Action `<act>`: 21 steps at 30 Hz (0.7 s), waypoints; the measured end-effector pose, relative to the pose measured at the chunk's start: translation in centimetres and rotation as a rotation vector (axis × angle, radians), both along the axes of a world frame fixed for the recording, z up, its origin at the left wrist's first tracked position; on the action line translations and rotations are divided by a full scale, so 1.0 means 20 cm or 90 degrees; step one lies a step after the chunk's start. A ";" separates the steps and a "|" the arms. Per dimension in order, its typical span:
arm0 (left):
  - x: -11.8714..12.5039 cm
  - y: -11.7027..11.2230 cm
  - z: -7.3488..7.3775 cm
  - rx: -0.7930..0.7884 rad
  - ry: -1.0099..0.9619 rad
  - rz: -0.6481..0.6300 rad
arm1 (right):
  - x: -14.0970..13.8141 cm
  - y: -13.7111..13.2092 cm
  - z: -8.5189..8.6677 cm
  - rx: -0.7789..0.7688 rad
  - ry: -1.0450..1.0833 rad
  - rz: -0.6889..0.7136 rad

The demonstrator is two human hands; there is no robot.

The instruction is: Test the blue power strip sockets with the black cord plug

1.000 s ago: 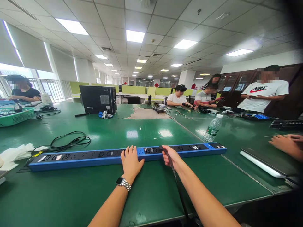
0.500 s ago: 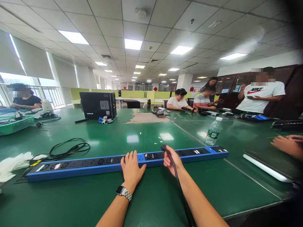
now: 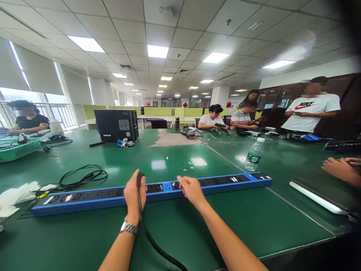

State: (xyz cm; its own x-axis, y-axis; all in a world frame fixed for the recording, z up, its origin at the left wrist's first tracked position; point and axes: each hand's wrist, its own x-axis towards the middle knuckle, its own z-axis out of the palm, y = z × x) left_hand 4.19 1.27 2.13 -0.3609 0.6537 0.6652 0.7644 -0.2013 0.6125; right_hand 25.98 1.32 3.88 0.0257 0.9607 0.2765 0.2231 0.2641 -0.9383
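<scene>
A long blue and black power strip (image 3: 84, 195) lies across the green table (image 3: 180, 233) in front of me. My left hand (image 3: 134, 195) is closed round a black plug, held upright just above the strip's middle sockets. The plug's black cable (image 3: 158, 248) runs down toward me. My right hand (image 3: 191, 189) rests on the strip a little to the right, fingers bent over its front edge. A metal watch sits on my left wrist.
A coiled black cable (image 3: 81, 174) and white paper (image 3: 17, 192) lie at left. A water bottle (image 3: 254, 154) stands at right, beyond the strip. A black computer case (image 3: 117, 125) and green basket (image 3: 17, 148) are further back. Another person's hand (image 3: 340, 169) is at far right; several people sit around.
The black plug and cable went from my right hand to my left hand. My left hand shifted left along the strip; my right hand dropped onto the strip.
</scene>
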 end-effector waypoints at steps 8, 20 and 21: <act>-0.10 -0.01 -0.06 -0.149 0.063 0.041 | 0.17 0.07 -0.22 -0.023 0.037 -0.118; -0.17 -0.05 -0.03 -0.224 0.018 0.030 | 0.14 0.08 -0.26 -0.011 -0.009 -0.091; -0.17 -0.05 -0.03 -0.220 0.017 0.008 | 0.14 0.07 -0.26 -0.012 -0.009 -0.092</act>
